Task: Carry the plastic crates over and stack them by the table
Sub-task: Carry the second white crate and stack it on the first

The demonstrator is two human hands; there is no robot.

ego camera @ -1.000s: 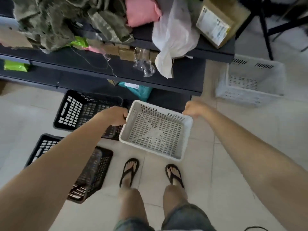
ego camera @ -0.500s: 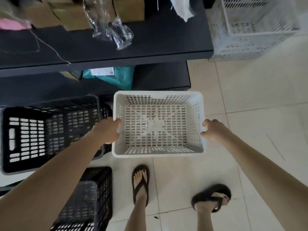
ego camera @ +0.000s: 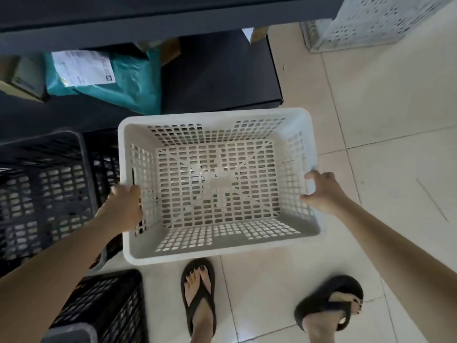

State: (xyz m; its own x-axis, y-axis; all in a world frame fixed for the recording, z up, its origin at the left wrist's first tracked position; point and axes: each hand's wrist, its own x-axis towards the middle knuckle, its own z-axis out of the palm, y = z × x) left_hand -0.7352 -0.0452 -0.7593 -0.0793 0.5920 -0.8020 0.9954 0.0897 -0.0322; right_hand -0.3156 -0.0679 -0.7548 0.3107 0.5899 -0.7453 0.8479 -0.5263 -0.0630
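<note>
Head view, looking down past both forearms.

Item 1. White crate (ego camera: pixel 215 116): slotted plastic, open side up, nothing in it. It is held in front of the person, apparently lifted off the tiled floor (ego camera: pixel 385 125). Its long axis runs left to right, and its far rim lies near the lower shelf (ego camera: pixel 220 75).

Item 2. Left hand (ego camera: pixel 122 206): closed round the rim of the crate's left short end.

Item 3. Right hand (ego camera: pixel 321 191): closed round the rim of the right short end, thumb uppermost.

Item 4. Second white crate (ego camera: pixel 371 21): on the floor, ahead and to the right, just beside the end of the dark surface (ego camera: pixel 173 11) and well apart from the held crate.

Item 5. Black crates: one (ego camera: pixel 42 194) just left of the held crate, another (ego camera: pixel 106 303) nearer the person's feet.

Item 6. Teal parcel (ego camera: pixel 118 87), with a paper label, on the lower shelf.

Item 7. Feet in black flip-flops; the right one (ego camera: pixel 329 303) is turned outward.

Note on placement: the likely stacking spot is the second white crate. It lies diagonally forward and right, so the right hand is the nearer. The carried crate would have to be squared to that crate's rim before it is lowered in.
</note>
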